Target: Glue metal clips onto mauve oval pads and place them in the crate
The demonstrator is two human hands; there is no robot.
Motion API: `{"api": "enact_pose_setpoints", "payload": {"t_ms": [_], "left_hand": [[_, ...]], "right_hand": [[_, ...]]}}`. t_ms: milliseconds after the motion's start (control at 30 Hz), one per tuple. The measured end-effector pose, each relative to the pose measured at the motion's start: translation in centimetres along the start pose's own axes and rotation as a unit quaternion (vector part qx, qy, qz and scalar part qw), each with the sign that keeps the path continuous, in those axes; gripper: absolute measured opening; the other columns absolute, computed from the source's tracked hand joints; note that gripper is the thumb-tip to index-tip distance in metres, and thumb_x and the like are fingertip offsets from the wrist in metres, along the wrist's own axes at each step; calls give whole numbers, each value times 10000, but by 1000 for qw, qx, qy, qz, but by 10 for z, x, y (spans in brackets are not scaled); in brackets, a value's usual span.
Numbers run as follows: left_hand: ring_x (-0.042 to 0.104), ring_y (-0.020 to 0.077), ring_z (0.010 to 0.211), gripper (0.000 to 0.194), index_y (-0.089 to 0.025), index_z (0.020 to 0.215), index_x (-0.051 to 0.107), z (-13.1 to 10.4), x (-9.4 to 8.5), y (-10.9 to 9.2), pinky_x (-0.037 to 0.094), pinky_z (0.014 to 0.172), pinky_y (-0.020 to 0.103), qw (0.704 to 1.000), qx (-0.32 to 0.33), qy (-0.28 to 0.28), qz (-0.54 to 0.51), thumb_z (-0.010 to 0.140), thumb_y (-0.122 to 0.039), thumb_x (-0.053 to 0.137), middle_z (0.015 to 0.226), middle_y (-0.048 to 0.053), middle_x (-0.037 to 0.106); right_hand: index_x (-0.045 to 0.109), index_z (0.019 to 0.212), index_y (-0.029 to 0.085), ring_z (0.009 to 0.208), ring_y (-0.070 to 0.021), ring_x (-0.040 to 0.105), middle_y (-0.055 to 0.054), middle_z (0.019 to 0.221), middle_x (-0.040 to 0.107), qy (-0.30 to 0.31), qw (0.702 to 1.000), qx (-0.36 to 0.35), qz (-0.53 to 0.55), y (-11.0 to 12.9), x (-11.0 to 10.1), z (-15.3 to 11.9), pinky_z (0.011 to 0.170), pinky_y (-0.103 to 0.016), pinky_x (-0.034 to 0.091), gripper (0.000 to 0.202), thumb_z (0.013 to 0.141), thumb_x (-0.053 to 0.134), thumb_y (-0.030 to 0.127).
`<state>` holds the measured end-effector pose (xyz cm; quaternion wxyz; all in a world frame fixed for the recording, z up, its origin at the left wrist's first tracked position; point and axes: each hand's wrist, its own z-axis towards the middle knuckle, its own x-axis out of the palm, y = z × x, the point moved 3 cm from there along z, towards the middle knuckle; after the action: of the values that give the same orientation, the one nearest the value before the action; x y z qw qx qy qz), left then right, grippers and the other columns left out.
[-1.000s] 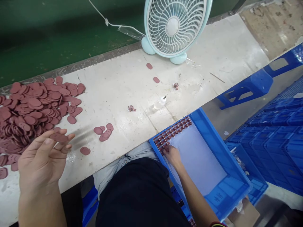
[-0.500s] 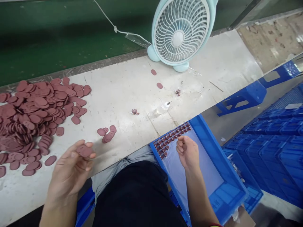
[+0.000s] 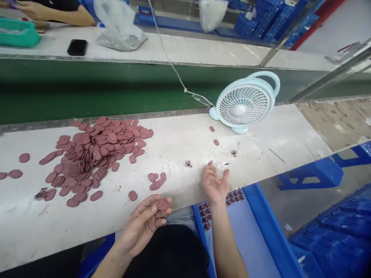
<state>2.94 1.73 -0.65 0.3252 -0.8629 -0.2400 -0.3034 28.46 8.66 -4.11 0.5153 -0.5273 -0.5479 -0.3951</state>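
Observation:
My left hand [image 3: 145,220] is closed on a flat reddish-brown oval disc [image 3: 162,205], pinched between thumb and fingers over the table's front edge. My right hand [image 3: 215,181] is over the table with fingers apart, beside a small clear bottle with a dark thin tip [image 3: 227,164]. The hand partly covers that bottle, and I see nothing held in it. Two discs [image 3: 133,195] and a small cluster of discs [image 3: 157,185] lie beyond my left hand. Below my right forearm, a blue tray [image 3: 263,224] contains rows of small dark red pieces [image 3: 205,216].
A large heap of oval discs [image 3: 95,154] covers the table's left part. A light blue fan [image 3: 240,110] stands at the back, its cord [image 3: 174,71] rising. Two dark scrap bits [image 3: 188,163] lie mid-table. Across the divider are a co-worker's arm [image 3: 66,16] and a phone [image 3: 77,47].
The head view has tilted up, showing the far bench. My right hand has moved from above the blue tray to beside the bottle, its fingers spreading. My left hand still holds a disc, now nearer my right.

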Motion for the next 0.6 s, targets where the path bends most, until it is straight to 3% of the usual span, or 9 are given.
{"api": "enact_pose_setpoints", "payload": {"t_ms": [133, 200, 233, 300, 433, 533, 600], "left_hand": [[766, 217, 936, 214, -200, 1011, 737, -1, 11, 0, 591, 682, 188, 999, 11, 32, -27, 804, -171, 783, 1148, 103, 770], [762, 218, 962, 201, -196, 996, 741, 0, 16, -1, 587, 705, 183, 998, 21, 46, -39, 803, -152, 779, 1156, 100, 768], [758, 220, 979, 196, -197, 993, 742, 0, 18, -2, 584, 715, 183, 997, 28, 52, -44, 807, -142, 772, 1165, 98, 766], [750, 223, 1010, 191, -201, 992, 745, 1, 22, -1, 578, 729, 184, 996, 39, 67, -51, 817, -125, 757, 1175, 93, 763], [742, 208, 1024, 192, -211, 997, 748, 0, 26, 7, 571, 741, 189, 992, 52, 99, -58, 832, -113, 740, 1186, 85, 762], [751, 173, 948, 206, -218, 1011, 750, -3, 28, 11, 575, 757, 209, 989, 64, 116, -59, 832, -116, 741, 1200, 83, 757], [751, 160, 901, 208, -220, 1009, 755, -5, 28, 11, 575, 757, 219, 989, 73, 119, -57, 827, -120, 748, 1203, 80, 757]], "right_hand": [[579, 1082, 147, 505, -45, 524, 59, 692, 552, -14, 999, 18, -30, -4, 21, -1, 400, -103, 470, 308, 984, 516, 432], [602, 1090, 158, 445, -54, 516, 51, 667, 579, -48, 990, -13, -130, -19, 36, -14, 364, -131, 450, 357, 971, 508, 481], [619, 1076, 173, 402, -59, 503, 45, 645, 595, -74, 972, -43, -219, -28, 44, -23, 344, -147, 439, 372, 961, 503, 508], [639, 1040, 206, 361, -86, 510, 21, 630, 633, -117, 915, -87, -377, -52, 59, -43, 311, -177, 421, 384, 908, 554, 556], [611, 1057, 280, 397, -166, 583, 30, 623, 642, -117, 780, -186, -586, -96, 74, -71, 337, -265, 468, 305, 845, 663, 494], [604, 1104, 296, 480, -222, 649, 15, 683, 660, -94, 687, -276, -666, -112, 76, -79, 429, -375, 545, 269, 857, 650, 390], [621, 1091, 296, 491, -243, 657, 0, 708, 658, -86, 657, -309, -682, -116, 75, -80, 425, -410, 547, 256, 850, 641, 379]]}}
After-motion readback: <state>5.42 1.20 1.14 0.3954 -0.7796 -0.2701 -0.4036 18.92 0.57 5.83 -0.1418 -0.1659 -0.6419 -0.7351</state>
